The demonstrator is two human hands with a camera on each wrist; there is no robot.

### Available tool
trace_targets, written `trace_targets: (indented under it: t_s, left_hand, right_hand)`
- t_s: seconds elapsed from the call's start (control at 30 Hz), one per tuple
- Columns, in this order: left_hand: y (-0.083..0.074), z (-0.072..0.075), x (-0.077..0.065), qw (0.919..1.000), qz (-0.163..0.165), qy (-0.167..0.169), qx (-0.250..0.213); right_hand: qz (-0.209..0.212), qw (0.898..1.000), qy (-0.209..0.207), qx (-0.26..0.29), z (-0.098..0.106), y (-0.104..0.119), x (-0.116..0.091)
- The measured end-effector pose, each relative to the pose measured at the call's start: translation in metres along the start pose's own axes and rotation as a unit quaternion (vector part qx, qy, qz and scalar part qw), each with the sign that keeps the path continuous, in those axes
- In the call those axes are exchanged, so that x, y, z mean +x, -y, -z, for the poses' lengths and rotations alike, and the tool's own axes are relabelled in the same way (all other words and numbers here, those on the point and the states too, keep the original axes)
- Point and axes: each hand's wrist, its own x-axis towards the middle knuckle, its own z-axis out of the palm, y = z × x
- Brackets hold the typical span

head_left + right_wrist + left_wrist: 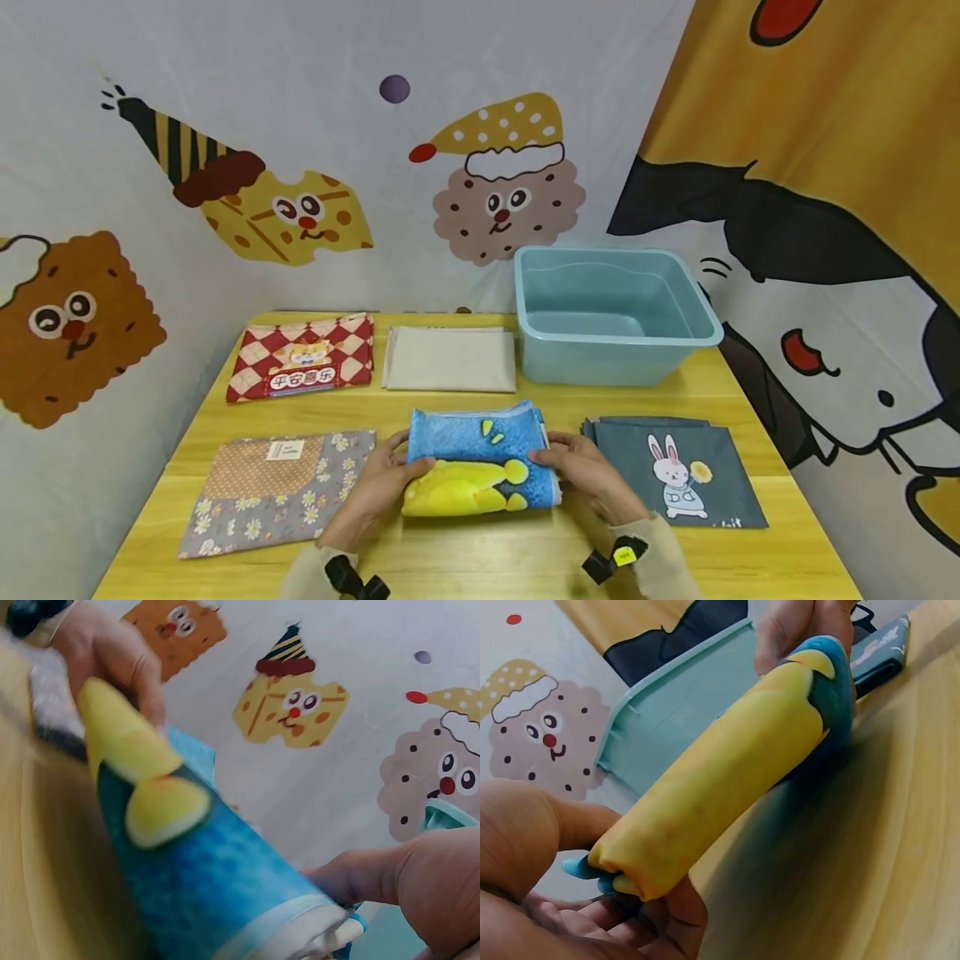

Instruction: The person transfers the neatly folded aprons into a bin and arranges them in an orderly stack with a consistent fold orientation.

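A folded blue cloth (pixel 480 450) with a yellow print is held between both hands over the front middle of the table. My left hand (pixel 382 483) grips its left end, thumb on top and fingers beneath, as the left wrist view shows. At the opposite end my right hand (pixel 588 471) pinches the cloth, its thumb lying over the edge. The folded yellow side (pixel 712 780) faces the left wrist camera and slants above the table. Pale inner layers (pixel 300 934) show at the cloth's right end in the right wrist view.
On the wooden table (pixel 480 558), a grey floral folded cloth (pixel 262 521) lies left and a dark rabbit-print cloth (pixel 630 475) right. Behind are a red checked cloth (pixel 255 362), a beige cloth (pixel 450 358) and a light blue bin (pixel 600 362). A cartoon-printed curtain (pixel 300 50) hangs behind.
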Motion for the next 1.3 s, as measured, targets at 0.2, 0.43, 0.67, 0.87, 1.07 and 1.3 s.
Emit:
trace_targets:
  t_s: [0.2, 0.43, 0.67, 0.87, 1.07, 1.3]
  left_hand:
    - [-0.009, 0.001, -0.002, 0.9986, -0.002, 0.014, -0.052]
    - [-0.017, 0.002, -0.003, 0.9965, -0.009, 0.029, -0.078]
    - [-0.022, 0.002, -0.003, 0.9953, -0.018, 0.037, -0.088]
    - [-0.026, 0.000, 0.000, 0.9945, -0.017, 0.038, -0.097]
    - [-0.031, -0.004, 0.005, 0.9911, -0.016, 0.050, -0.122]
    - [-0.044, -0.005, 0.010, 0.9766, -0.020, 0.108, -0.185]
  right_hand:
    - [0.017, 0.999, 0.039, 0.032, 0.004, 0.008, -0.006]
    - [0.037, 0.995, 0.053, 0.082, 0.007, 0.012, -0.007]
    - [0.042, 0.994, 0.061, 0.081, 0.010, 0.016, -0.009]
    - [0.044, 0.988, 0.104, 0.101, 0.019, 0.023, -0.012]
    - [0.052, 0.987, 0.100, 0.113, 0.027, 0.031, -0.013]
    - [0.057, 0.979, 0.111, 0.160, 0.036, 0.041, -0.015]
